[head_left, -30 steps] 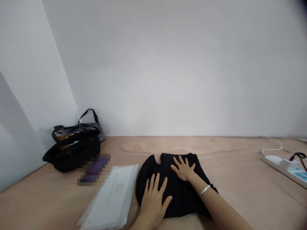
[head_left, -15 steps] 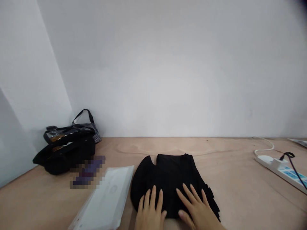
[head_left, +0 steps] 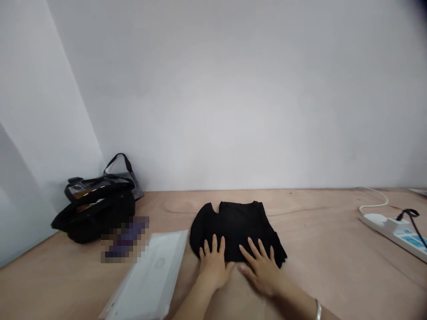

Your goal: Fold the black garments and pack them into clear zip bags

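Observation:
A black folded cloth garment point(head_left: 236, 222) lies flat on the wooden table, with a rounded lobe at its left and a notch in its far edge. Strips or layered edges show at its near right corner. My left hand point(head_left: 213, 264) rests on its near left part, fingers spread and palm down. On the near right part lies my right hand point(head_left: 262, 266), its fingers also stretched out flat. Neither hand grips the cloth. A silver bangle point(head_left: 318, 309) sits on my right wrist. The exact kind of garment cannot be made out.
Left of the cloth lies a clear plastic sleeve with white paper point(head_left: 150, 275). Beyond it are a blurred purple item point(head_left: 126, 240), a black bag point(head_left: 96, 218) and a striped bag point(head_left: 136, 184). A white power strip point(head_left: 396, 235) with cables lies at the right. A wall closes the back.
Both hands and the black garment have moved away from me, towards the wall. More of my forearms shows. The view has shifted slightly.

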{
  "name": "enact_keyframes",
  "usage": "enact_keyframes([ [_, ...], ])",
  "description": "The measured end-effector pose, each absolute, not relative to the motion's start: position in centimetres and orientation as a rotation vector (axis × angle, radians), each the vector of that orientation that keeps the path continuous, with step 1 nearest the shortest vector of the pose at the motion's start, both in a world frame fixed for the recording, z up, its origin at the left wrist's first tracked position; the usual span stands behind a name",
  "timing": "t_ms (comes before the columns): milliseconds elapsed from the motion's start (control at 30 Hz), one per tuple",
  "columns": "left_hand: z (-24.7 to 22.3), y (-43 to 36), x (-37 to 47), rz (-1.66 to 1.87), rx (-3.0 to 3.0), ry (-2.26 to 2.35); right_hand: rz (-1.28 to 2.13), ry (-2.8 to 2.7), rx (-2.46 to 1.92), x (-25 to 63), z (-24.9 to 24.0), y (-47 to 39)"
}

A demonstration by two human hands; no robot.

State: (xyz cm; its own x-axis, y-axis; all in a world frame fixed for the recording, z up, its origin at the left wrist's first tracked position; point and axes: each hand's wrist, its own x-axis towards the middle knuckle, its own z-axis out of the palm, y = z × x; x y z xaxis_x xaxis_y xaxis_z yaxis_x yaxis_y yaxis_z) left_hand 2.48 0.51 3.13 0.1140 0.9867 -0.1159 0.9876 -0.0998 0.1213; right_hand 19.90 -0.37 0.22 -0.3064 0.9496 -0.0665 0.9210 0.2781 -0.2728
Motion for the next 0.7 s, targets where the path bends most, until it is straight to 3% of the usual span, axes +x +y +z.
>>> enact_keyframes([
  [367,0.0,13.4,0.6,0.329,2.450,1.884,0.361,-2.260,-1.888,19.8,0.0,11.9],
  [700,-0.6,13.8,0.2,0.542,2.626,1.889,0.207,-2.217,-1.858,20.6,-1.1,14.2],
])
